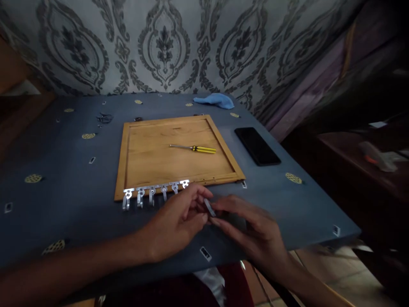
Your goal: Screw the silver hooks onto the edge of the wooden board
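My left hand (180,224) is closed in front of the wooden panel, its thumb and fingertips at a small grey metal piece (209,207). From the other side, my right hand (251,226) pinches that piece between thumb and fingers; its exact kind is hard to make out. Along the near edge of the framed wooden panel (159,162) lies a row of silver metal hooks (151,192), its right end close to my left hand. A screwdriver (194,148) with a yellow and black handle rests on the panel, shaft pointing left.
A dark phone (257,146) lies right of the panel, and a blue cloth (215,100) sits at the back. Small dark metal parts (105,118) are at the back left. The blue patterned table covering (64,213) ends at a right-hand edge; a patterned curtain (164,47) hangs behind.
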`<state>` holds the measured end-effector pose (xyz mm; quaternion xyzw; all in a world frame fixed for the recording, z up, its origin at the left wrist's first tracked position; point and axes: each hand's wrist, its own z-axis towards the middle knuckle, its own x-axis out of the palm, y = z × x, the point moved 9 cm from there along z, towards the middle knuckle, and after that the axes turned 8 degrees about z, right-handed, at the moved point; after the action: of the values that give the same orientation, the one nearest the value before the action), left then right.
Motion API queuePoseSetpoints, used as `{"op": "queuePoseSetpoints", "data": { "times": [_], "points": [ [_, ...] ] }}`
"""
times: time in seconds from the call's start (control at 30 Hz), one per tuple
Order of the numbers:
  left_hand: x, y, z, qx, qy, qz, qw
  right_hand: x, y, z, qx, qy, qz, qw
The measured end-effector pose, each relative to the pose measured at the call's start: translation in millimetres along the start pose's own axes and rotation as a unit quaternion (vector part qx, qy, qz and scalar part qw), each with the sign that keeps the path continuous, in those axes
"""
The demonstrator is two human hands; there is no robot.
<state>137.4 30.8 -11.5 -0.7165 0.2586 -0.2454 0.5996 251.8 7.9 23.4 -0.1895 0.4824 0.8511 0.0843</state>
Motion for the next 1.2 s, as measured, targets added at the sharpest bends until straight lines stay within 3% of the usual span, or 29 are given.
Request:
{"op": "queuePoseSetpoints", "data": {
  "times": [0.17, 0.43, 0.5, 0.6, 0.7, 0.83, 0.97, 1.2],
  "points": [
    [-2.0, 3.6, -4.0, 0.006, -0.016, 0.126, 0.992, 3.7, 1.8, -5.6, -0.007, 0.008, -0.020, 1.000],
    [-19.4, -16.6, 0.7, 0.026, -0.029, 0.284, 0.958, 0.1, -18.5, 4.7, 0.085, -0.018, 0.036, 0.996],
    [-31.9, -29.6, 5.2, 0.041, -0.045, 0.344, 0.937, -0.1, -26.4, 6.9, 0.119, -0.028, 0.065, 0.990],
    [-56.4, -51.9, 11.3, 0.082, -0.116, 0.430, 0.891, 1.8, -41.1, 8.5, 0.181, -0.043, 0.098, 0.978],
    [-66.8, -53.5, 17.7, 0.098, -0.135, 0.463, 0.870, 6.7, -50.8, 11.2, 0.210, -0.036, 0.097, 0.972],
    [-62.4, -34.4, 21.4, 0.090, -0.113, 0.480, 0.865, 12.3, -53.8, 16.3, 0.198, -0.019, 0.073, 0.977],
    [-52.2, -18.5, 21.5, 0.060, -0.079, 0.509, 0.855, 14.5, -49.5, 18.7, 0.145, -0.015, 0.041, 0.989],
    [-40.8, -19.9, 21.5, 0.091, -0.075, 0.563, 0.818, 19.2, -51.1, 15.2, 0.128, -0.004, 0.041, 0.991]
  ]
}}
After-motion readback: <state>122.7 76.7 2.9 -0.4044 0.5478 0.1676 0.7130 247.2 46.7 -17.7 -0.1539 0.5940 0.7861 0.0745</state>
